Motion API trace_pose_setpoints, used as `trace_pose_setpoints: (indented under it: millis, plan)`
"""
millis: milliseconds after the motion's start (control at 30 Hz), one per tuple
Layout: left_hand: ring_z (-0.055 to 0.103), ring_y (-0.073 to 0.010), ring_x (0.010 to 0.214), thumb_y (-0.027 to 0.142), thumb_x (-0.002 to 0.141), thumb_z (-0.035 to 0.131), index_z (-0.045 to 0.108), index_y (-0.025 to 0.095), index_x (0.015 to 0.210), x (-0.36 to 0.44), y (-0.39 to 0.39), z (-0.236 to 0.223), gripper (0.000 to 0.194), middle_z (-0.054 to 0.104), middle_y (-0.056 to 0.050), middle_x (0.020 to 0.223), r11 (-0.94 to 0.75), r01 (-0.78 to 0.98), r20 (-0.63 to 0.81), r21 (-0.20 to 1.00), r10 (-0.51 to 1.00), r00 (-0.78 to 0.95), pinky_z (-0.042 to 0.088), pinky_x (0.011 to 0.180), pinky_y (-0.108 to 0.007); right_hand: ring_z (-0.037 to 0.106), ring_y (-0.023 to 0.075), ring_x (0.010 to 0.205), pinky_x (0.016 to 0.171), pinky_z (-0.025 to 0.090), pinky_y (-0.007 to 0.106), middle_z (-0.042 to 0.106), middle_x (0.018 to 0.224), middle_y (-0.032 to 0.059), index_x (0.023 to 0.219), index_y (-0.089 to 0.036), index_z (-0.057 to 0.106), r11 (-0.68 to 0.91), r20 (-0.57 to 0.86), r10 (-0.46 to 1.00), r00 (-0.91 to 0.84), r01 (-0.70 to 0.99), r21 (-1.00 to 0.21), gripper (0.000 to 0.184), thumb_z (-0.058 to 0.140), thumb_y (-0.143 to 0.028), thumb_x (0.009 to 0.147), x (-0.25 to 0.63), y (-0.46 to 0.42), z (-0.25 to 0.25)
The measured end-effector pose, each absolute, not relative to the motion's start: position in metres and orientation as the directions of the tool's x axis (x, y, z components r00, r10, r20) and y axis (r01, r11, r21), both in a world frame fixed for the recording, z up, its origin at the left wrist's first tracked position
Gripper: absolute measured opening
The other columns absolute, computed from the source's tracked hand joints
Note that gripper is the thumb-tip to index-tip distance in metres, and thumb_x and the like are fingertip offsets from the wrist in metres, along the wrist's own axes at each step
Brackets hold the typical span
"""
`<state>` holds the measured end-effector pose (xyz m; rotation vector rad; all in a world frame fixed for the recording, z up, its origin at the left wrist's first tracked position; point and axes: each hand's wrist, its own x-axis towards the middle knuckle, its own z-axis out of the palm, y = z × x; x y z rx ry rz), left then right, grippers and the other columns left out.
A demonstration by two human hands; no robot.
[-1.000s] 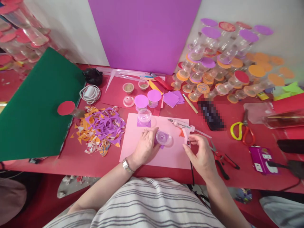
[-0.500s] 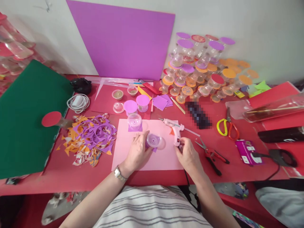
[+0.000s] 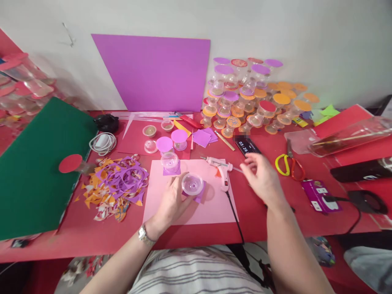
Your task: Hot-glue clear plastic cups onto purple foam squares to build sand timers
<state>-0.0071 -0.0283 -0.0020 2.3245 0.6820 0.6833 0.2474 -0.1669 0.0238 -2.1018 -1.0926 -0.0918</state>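
My left hand (image 3: pixel 171 202), wearing a watch, grips the side of a clear plastic cup (image 3: pixel 192 184). This cup stands on a purple square (image 3: pixel 199 199) on the pink sheet (image 3: pixel 165 214). My right hand (image 3: pixel 263 179) is raised at the sheet's right, fingers loosely curled and apart, with nothing visible in them. It covers the far end of the glue stick and most of the pliers. A pink glue gun (image 3: pixel 223 173) lies on the sheet, its cord running toward me. Behind the held cup, another clear cup (image 3: pixel 169 161) sits on a purple square.
Paper scraps (image 3: pixel 122 179) are heaped at left beside a green board (image 3: pixel 36 175). Purple-topped cups (image 3: pixel 164 144) stand behind the sheet. A stack of plastic hourglass shapes (image 3: pixel 245 98) lines the wall. A phone (image 3: pixel 245 143), scissors (image 3: pixel 289 163) and a purple box (image 3: pixel 320 196) lie right.
My right hand has left the glue gun's handle and moved right and up, over the pliers. My left hand stays at the cup, which now looks more tilted. The view has shifted.
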Motion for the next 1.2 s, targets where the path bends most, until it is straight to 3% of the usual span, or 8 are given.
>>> trace_pose_setpoints:
  millis: [133,267,467,600,867,1067,1200]
  plan:
    - [0.069,-0.0256,0.106,0.022,0.082,0.071,0.047,0.022,0.129,-0.001,-0.023,0.026,0.053,0.068,-0.010,0.117,-0.667,0.242,0.314,0.704,0.599,0.737,0.059,0.089,-0.042,0.066,0.0211,0.078,0.078,0.058,0.041,0.070,0.095,0.0093,0.111,-0.021,0.060,-0.323,0.497,0.543,0.677,0.715,-0.620,0.031,0.055,-0.039,0.086,0.289,-0.142,0.042]
    - [0.068,-0.0227,0.108,0.014,0.082,0.068,0.048,0.021,0.129,0.016,-0.019,0.041,0.052,0.067,-0.010,0.120,-0.629,0.199,0.324,0.751,0.614,0.720,0.058,0.090,-0.037,0.067,0.0252,0.084,0.085,0.057,0.048,0.070,0.098,0.0120,0.113,-0.019,0.059,-0.330,0.463,0.547,0.697,0.688,-0.647,0.035,0.054,-0.035,0.082,0.307,-0.135,0.024]
    - [0.065,-0.0228,0.102,0.017,0.081,0.068,0.058,0.020,0.110,0.028,-0.019,0.022,0.031,0.066,-0.008,0.108,-0.553,0.209,0.258,0.806,0.646,0.718,0.057,0.089,-0.039,0.066,0.0309,0.094,0.094,0.050,0.055,0.073,0.101,0.0125,0.120,-0.019,0.059,-0.463,0.472,0.576,0.668,0.742,-0.484,0.044,0.048,-0.022,0.078,0.327,-0.161,-0.004]
    - [0.062,-0.0222,0.098,0.020,0.081,0.066,0.059,0.020,0.106,0.021,-0.019,0.005,0.026,0.060,-0.006,0.102,-0.550,0.225,0.243,0.805,0.650,0.720,0.058,0.083,-0.038,0.063,0.0327,0.090,0.088,0.048,0.054,0.075,0.094,0.0119,0.123,-0.017,0.060,-0.601,0.475,0.541,0.694,0.714,-0.360,0.052,0.044,-0.012,0.074,0.340,-0.174,-0.008]
    - [0.053,-0.0299,0.127,0.020,0.077,0.071,0.057,0.021,0.110,0.016,-0.018,0.008,0.036,0.053,-0.013,0.133,-0.472,0.139,0.232,0.870,0.643,0.730,0.054,0.094,-0.040,0.060,0.0296,0.086,0.082,0.045,0.043,0.078,0.093,0.0086,0.124,-0.015,0.061,-0.732,0.310,0.578,0.755,0.648,-0.212,0.053,0.043,-0.005,0.075,0.334,-0.167,-0.016]
    - [0.063,-0.0237,0.105,0.028,0.081,0.071,0.056,0.021,0.113,0.016,-0.019,0.006,0.036,0.064,-0.008,0.116,-0.236,0.089,0.092,0.968,0.658,0.747,0.053,0.092,-0.039,0.058,0.0291,0.087,0.079,0.043,0.041,0.078,0.097,0.0085,0.123,-0.016,0.061,-0.718,0.305,0.607,0.734,0.671,-0.185,0.050,0.043,-0.005,0.078,0.329,-0.164,-0.020]
    - [0.063,-0.0238,0.105,0.035,0.081,0.073,0.058,0.021,0.110,0.016,-0.019,0.008,0.036,0.064,-0.008,0.114,-0.146,0.060,0.052,0.987,0.659,0.750,0.052,0.093,-0.039,0.057,0.0289,0.090,0.078,0.043,0.040,0.077,0.102,0.0072,0.125,-0.017,0.060,-0.709,0.295,0.623,0.724,0.683,-0.177,0.051,0.043,-0.003,0.079,0.328,-0.161,-0.024]
